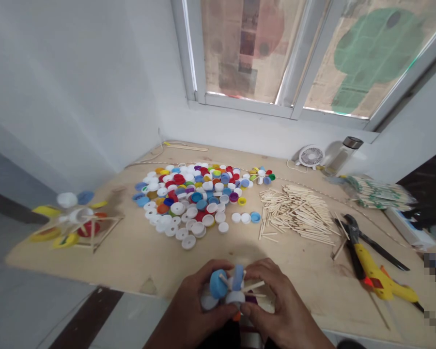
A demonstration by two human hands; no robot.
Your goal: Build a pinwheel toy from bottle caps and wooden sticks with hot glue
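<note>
Between my two hands, at the near edge of the table, is a small assembly of bottle caps and wooden sticks [235,296]. Its caps are blue, pale blue and white, with bits of orange and purple below, and short sticks poke out to the right. My left hand [191,303] grips its left side, fingers behind the blue cap and thumb in front. On the right, my right hand [276,300] has its thumb against the white cap and its fingers curled behind. The underside is hidden by my thumbs.
Beyond my hands lies a pile of coloured bottle caps [192,194], with a heap of short sticks [298,213] to its right. A yellow glue gun [380,278] and pliers [352,230] lie at right. Finished-looking cap flowers [78,215] stand left; a fan [311,156] and bottle [343,155] stand behind.
</note>
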